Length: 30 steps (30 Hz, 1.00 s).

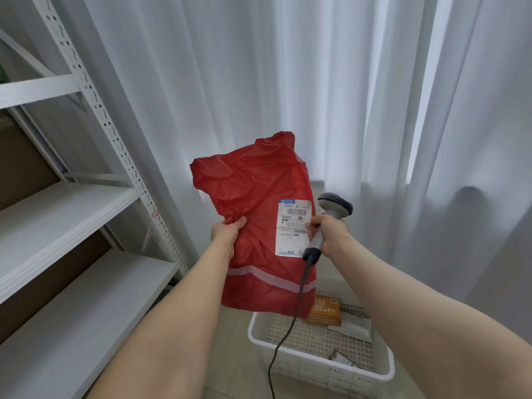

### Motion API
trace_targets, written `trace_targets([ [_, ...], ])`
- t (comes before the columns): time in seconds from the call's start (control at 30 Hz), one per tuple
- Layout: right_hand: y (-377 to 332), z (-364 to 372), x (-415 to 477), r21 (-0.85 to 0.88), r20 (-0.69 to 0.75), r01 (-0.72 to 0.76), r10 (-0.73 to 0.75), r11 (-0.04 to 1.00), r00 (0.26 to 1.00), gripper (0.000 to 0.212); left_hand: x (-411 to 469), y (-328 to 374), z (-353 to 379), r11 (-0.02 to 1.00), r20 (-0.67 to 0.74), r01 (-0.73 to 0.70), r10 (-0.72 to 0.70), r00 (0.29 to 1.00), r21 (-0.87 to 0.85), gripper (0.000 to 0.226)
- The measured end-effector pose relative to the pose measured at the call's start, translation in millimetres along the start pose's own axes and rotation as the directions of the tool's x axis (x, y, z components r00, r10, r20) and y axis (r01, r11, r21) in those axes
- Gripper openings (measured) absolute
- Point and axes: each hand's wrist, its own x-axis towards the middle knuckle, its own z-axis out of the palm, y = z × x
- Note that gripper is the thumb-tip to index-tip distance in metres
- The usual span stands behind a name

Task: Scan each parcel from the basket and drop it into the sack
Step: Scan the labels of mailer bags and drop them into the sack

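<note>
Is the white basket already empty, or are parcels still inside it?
Not empty. The white basket holds an orange box and a silvery pouch.

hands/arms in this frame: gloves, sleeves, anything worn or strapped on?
Nothing worn that shows. Left hand and right hand are ungloved, with no rings visible. No sleeves, watch, bands or markers appear anywhere up to the frame edge.

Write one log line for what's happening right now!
left hand: holds red parcel | right hand: grips scanner beside label | basket: more parcels inside
</note>
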Motion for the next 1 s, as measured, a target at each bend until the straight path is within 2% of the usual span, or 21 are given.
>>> trace_targets([
  [0.13,5,-12,-7,-0.129,0.068,0.044,-0.035,0.991,0.997,0.013,14,-8,-14,0.999,-0.165,-0.003,0.011,0.986,0.05,0.036],
  [0.23,9,-11,-21,-0.256,0.17,0.049,-0.005,0.965,0.985,0.012,18,-11,-18,0.997,-0.229,-0.004,0.02,0.973,0.072,0.036],
  [0.33,13,-4,-32,-0.357,0.212,0.066,0.012,0.932,0.977,0.011,16,-12,-18,0.998,-0.258,0.004,0.011,0.966,0.058,0.037],
  [1.0,8,-1,-55,-0.476,0.242,0.053,0.073,0.878,0.967,0.003,18,-20,-29,0.995,-0.325,0.087,-0.064,0.944,0.056,0.046],
])
